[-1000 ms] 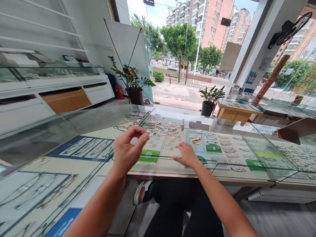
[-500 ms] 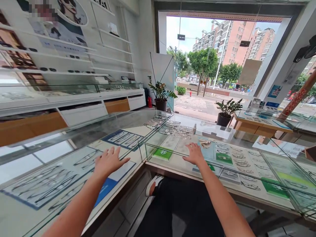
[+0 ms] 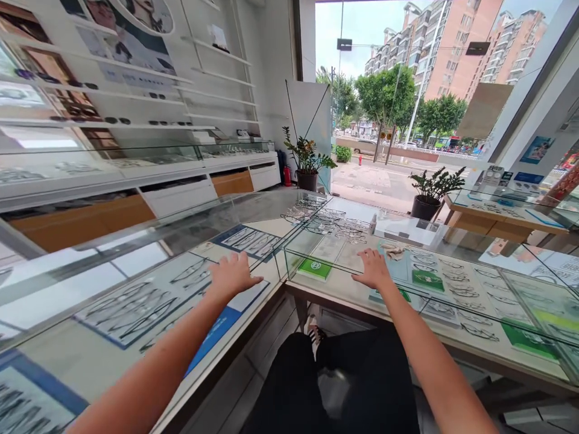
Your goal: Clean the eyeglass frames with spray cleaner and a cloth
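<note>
My left hand rests palm down on the glass top of the left display case, fingers spread and holding nothing. Rows of eyeglass frames lie inside that case, below and left of the hand. My right hand lies with its fingers apart at the near edge of the right display case, and it too is without any object. A crumpled beige cloth sits just past my right hand. Between the hands, a green-and-white box shows through the glass.
Many eyeglasses lie on the far corner of the glass, near a small white bottle. Potted plants stand beyond the counter. Shelves with sunglasses line the left wall. My legs are under the counter's corner.
The whole view has shifted, so the counter and both hands appear farther right and more of the left case shows. Both hands stay spread on the glass. A foot below has moved.
</note>
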### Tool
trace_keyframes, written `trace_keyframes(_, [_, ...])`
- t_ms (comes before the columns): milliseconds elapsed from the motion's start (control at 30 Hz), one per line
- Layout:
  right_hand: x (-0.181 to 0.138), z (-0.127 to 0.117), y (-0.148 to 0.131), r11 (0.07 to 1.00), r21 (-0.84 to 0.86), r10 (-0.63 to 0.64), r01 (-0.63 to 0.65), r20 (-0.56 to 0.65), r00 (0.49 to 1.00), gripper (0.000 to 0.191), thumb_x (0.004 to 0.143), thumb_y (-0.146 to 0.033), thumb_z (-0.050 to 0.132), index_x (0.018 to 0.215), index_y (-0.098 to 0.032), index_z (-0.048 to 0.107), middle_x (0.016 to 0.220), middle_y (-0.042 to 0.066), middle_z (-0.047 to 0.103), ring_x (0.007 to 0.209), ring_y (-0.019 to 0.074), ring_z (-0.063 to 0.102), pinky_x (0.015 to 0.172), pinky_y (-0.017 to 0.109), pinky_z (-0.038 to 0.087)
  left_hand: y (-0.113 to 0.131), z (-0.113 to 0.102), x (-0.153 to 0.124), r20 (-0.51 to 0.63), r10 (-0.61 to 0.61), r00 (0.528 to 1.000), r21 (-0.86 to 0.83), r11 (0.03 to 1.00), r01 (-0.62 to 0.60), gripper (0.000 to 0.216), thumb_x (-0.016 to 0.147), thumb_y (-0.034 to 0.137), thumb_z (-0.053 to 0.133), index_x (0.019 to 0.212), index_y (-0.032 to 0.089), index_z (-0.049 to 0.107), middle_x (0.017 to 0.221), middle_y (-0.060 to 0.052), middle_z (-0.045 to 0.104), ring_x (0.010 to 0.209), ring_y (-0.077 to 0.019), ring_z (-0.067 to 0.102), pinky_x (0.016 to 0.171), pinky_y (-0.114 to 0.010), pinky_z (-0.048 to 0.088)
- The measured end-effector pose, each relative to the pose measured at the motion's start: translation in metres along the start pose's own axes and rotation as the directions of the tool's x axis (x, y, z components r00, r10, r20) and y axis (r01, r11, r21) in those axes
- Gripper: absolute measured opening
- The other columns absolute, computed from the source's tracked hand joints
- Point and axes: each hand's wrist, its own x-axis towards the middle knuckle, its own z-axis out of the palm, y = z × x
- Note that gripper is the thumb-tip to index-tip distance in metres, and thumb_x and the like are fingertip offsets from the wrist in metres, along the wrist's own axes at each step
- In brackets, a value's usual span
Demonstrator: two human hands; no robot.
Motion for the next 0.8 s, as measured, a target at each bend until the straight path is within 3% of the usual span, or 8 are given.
trace_keyframes(133, [-0.004,-0.003,0.002,1.000,-0.005,0.009,-0.009,0.001,1.000,0.074,0.083,-0.056,0.072,0.145,-0.018,0.056,0.143,0.017,0.058,0.129,0.0348,0.050,0.109,0.048,0.039,0.003,-0.014,0.016,0.045,0.051,0.998,0.020,0.998,-0.052,0.102,0.077,0.078,0.053,0.145,0.003,0.055,0.149,-0.036,0.050,0.134,-0.0539,0.048,0.099,-0.060,0.048])
trace_keyframes(233, [-0.008,-0.005,0.004,1.000,-0.014,0.016,-0.016,0.006,1.000,0.074,0.083,-0.055,0.072,0.145,-0.017,0.056,0.144,0.017,0.058,0.130,0.0354,0.050,0.109,0.048,0.038,0.007,-0.022,0.025,0.027,0.099,0.995,0.003,0.995,-0.100,0.091,0.081,0.074,0.051,0.138,0.004,0.060,0.147,-0.036,0.051,0.136,-0.0517,0.047,0.099,-0.056,0.048])
trace_keyframes(533, [-0.021,-0.013,0.007,0.998,-0.056,0.041,-0.040,0.025,0.999,0.075,0.082,-0.053,0.073,0.146,-0.018,0.056,0.146,0.017,0.058,0.131,0.0361,0.051,0.109,0.048,0.040,0.030,-0.013,0.035,-0.109,0.140,0.984,-0.158,0.975,-0.156,0.073,0.079,0.049,0.057,0.140,0.009,0.053,0.144,-0.027,0.052,0.137,-0.0439,0.047,0.109,-0.054,0.041])
trace_keyframes(800, [-0.030,-0.012,0.009,0.998,-0.054,0.033,-0.031,0.042,0.999,0.075,0.083,-0.057,0.071,0.146,-0.018,0.056,0.147,0.018,0.056,0.131,0.0383,0.050,0.108,0.050,0.039,0.023,-0.007,0.038,-0.107,0.143,0.984,-0.242,0.956,-0.165,0.075,0.076,0.052,0.060,0.140,0.014,0.053,0.144,-0.026,0.052,0.138,-0.0461,0.044,0.109,-0.055,0.039])
